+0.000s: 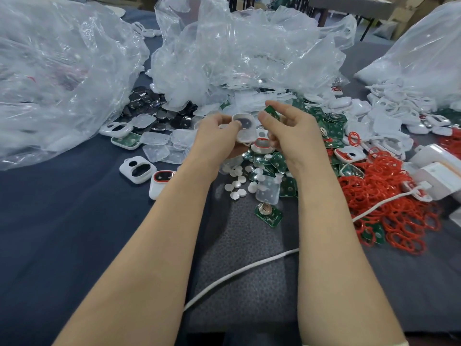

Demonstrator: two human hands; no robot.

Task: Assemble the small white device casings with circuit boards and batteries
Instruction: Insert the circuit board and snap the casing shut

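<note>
A person's left hand (214, 131) grips a small white plastic casing (245, 133), thumb on its dark oval opening, above a dark blue cloth-covered table (62, 233). The right hand (289, 128), just beside it, pinches a green circuit board (272, 112) between thumb and forefinger. Below lie round silver coin batteries (238, 189) and scattered green boards (278, 163). A heap of red rubber rings (389, 198) spreads to the right, with crumpled clear plastic bags (62, 71) behind.

Bright, even overhead light; only soft shadows under the forearms (159, 245). White glare on the plastic bags (237, 46) beyond the left hand (214, 136) and right hand (291, 131). Edges bow outward, far background goes soft.
</note>
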